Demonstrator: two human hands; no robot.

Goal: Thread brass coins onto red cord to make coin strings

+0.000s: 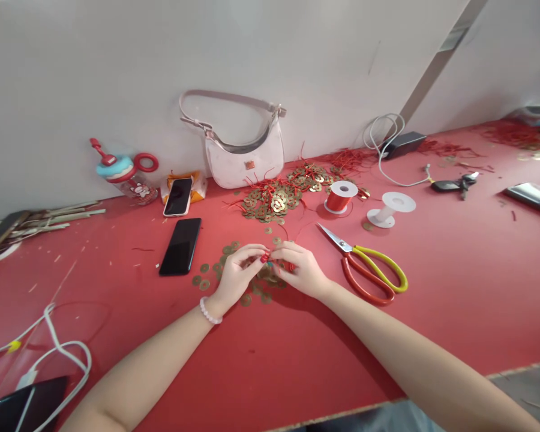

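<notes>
My left hand [240,273] and my right hand [299,270] meet over the middle of the red table [252,360]. Between their fingertips is a small bit of red cord [265,258], pinched from both sides. Under and around the fingers lie loose brass coins [257,290] with holes in them. More red cord shows beneath my right fingers. Further back is a heap of coins tied with red cord [270,201]. A spool of red cord [342,195] stands behind my right hand, and scissors [348,249] with red and yellow handles lie beside it.
An empty white spool [389,210] stands at the right, near cutters [452,185] and a cable. A white handbag [247,157] leans on the wall. Left of it are a cup [132,180], two phones [180,247] and a snack packet. White cables [67,348] lie at the lower left.
</notes>
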